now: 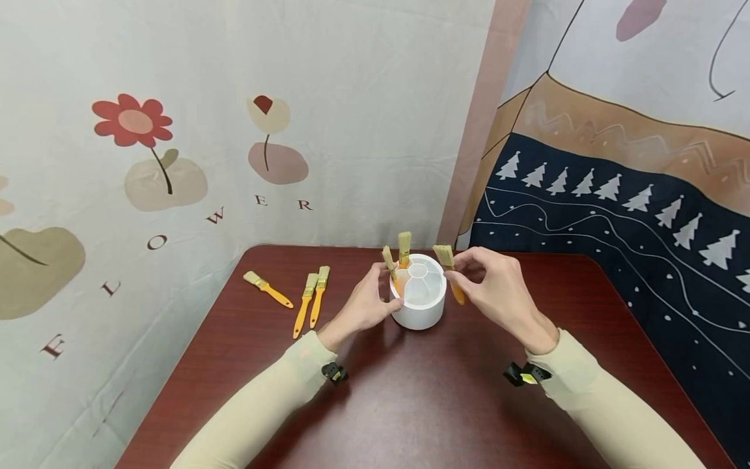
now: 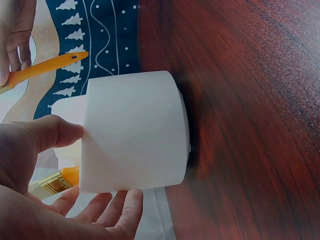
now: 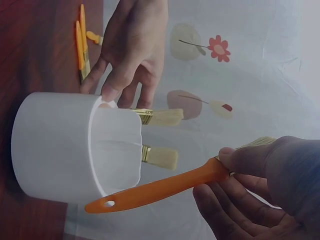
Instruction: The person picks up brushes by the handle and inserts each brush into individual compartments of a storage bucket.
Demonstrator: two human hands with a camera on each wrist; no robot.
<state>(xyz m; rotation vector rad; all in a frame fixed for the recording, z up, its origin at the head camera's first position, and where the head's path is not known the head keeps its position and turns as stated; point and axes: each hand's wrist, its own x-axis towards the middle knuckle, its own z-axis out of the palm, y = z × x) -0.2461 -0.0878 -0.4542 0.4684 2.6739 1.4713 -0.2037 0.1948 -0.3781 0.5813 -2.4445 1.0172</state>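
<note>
A round white divided holder (image 1: 418,318) stands upright on the table, with a small ring at the centre of its compartments. My left hand (image 1: 364,303) grips its left side, thumb at the rim and fingers along the wall in the left wrist view. Two paintbrushes stand in its compartments bristles up, one at the back (image 1: 404,241) and one at the left (image 1: 388,256). To the right of the rim, my right hand (image 1: 499,290) pinches another paintbrush (image 3: 160,192) near its ferrule. That brush points bristles up, its orange handle hanging beside the holder.
Three more orange-handled paintbrushes lie on the dark red table (image 1: 422,404) at the left: one slanting alone (image 1: 273,292), two side by side (image 1: 304,306). A printed curtain (image 1: 363,130) hangs close behind the table's back edge, and a navy patterned cloth (image 1: 586,215) along the right.
</note>
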